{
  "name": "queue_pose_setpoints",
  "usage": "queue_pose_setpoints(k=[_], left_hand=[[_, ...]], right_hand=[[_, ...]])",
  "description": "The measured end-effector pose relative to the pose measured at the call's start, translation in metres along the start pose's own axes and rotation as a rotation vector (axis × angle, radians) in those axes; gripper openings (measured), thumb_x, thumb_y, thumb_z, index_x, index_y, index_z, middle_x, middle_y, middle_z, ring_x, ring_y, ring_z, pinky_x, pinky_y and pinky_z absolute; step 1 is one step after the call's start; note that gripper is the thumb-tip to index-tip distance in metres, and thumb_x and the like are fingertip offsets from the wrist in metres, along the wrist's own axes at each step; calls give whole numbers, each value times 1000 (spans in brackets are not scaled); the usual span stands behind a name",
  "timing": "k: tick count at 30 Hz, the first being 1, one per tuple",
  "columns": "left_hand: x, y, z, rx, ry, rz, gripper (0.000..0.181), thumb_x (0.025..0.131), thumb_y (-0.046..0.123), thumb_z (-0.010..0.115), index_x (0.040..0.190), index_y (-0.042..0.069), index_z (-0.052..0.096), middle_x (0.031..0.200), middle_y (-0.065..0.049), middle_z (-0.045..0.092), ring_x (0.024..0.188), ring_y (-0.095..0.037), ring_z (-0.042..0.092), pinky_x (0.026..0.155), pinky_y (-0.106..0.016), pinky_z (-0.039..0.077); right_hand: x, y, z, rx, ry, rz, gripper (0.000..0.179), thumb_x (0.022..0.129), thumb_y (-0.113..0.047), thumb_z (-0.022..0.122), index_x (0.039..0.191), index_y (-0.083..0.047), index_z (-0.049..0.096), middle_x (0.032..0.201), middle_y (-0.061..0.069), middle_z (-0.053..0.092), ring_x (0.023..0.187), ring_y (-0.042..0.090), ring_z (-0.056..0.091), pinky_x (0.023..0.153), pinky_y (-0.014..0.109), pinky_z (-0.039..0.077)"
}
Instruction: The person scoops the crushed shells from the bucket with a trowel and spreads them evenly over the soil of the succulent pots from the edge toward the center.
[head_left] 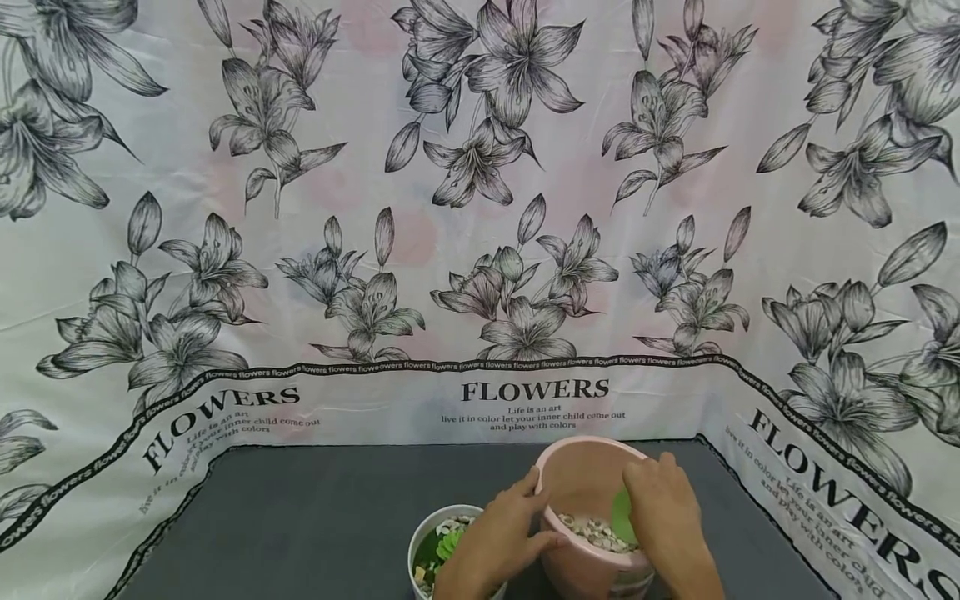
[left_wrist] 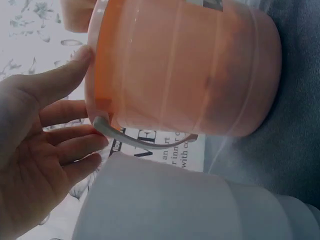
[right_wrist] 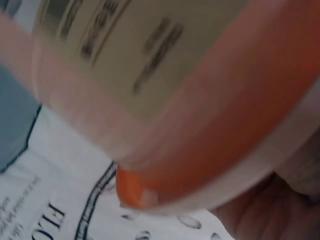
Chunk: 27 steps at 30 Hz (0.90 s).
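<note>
A round, pale pink plastic bucket (head_left: 577,575) stands on a dark grey surface (head_left: 315,517), with a layer of small, pale, mixed pebbles (head_left: 597,532) in the bottom of it. The left hand (head_left: 502,529) is at the bucket's left side; its grip is spread, with the thumb and the forefinger touching the rim at separate places and the other fingers loosely extended beside it. The right hand (head_left: 663,504) is at the right side of the opening, its grip closed around a flat, rounded, bright green piece (head_left: 622,518), whose lower end reaches down to the pebbles inside the bucket; the part within the fingers is hidden, so what kind of object it is cannot be told. The left wrist view shows a thin, curved, light grey handle (left_wrist: 145,142) hanging along the bucket's outer wall, close to the left fingertips. The right wrist view is blurred, but a beige label (right_wrist: 165,55) with dark lettering shows on the outside of the bucket. Near the bucket, to its left, stands a white, round pot with a stepped wall (left_wrist: 175,205); inside it are a bright green, leafy plant (head_left: 450,543) and some light stones (head_left: 453,525), and the left hand and wrist partly cover it. Behind the surface hangs a white cloth (head_left: 360,175) printed with black line-drawn lilies, soft pink patches and the word "FLOWERS".
</note>
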<state>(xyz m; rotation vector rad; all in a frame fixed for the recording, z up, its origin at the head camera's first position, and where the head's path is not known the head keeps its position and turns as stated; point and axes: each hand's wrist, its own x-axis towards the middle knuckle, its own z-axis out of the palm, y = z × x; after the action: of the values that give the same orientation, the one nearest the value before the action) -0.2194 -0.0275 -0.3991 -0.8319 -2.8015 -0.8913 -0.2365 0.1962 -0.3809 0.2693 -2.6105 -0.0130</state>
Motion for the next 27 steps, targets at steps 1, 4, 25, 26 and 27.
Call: queue_pose_setpoints(k=[1,4,25,26,27], left_hand=[[2,1,-1,-18,-9,-4,66,94,44,76,147,10,61,165,-19,44,142,-35,58,110,-41,58],[6,3,-1,-54,-28,-9,64,93,40,78,146,7,62,164,-21,43,141,-37,58,109,-43,58],[43,-79,61,-20,-61,17,70,86,71,70,145,33,62,165,-6,47,139,-47,57,109,-63,53],[42,-76,58,-33,-58,19,70,86,69,70,144,32,63,164,-6,47,139,-48,57,109,-64,53],[40,-70,52,-38,-58,16,69,87,67,71,144,30,64,164,-8,48,138,-49,57,109,-64,53]], right_hand=[[1,1,-1,35,-34,27,34,72,13,77,62,-10,54,63,7,59,67,29,52,60,45,49],[1,6,0,165,-112,117,35,73,14,71,60,-10,49,60,4,53,64,25,51,59,40,45],[1,18,4,578,-185,314,8,84,3,73,79,-1,78,85,10,78,76,25,71,70,46,61],[2,19,2,587,-206,331,7,85,2,74,80,-1,79,85,10,78,77,25,71,71,47,61],[3,21,1,584,-210,338,7,85,1,75,81,-1,80,85,11,79,78,26,72,72,48,62]])
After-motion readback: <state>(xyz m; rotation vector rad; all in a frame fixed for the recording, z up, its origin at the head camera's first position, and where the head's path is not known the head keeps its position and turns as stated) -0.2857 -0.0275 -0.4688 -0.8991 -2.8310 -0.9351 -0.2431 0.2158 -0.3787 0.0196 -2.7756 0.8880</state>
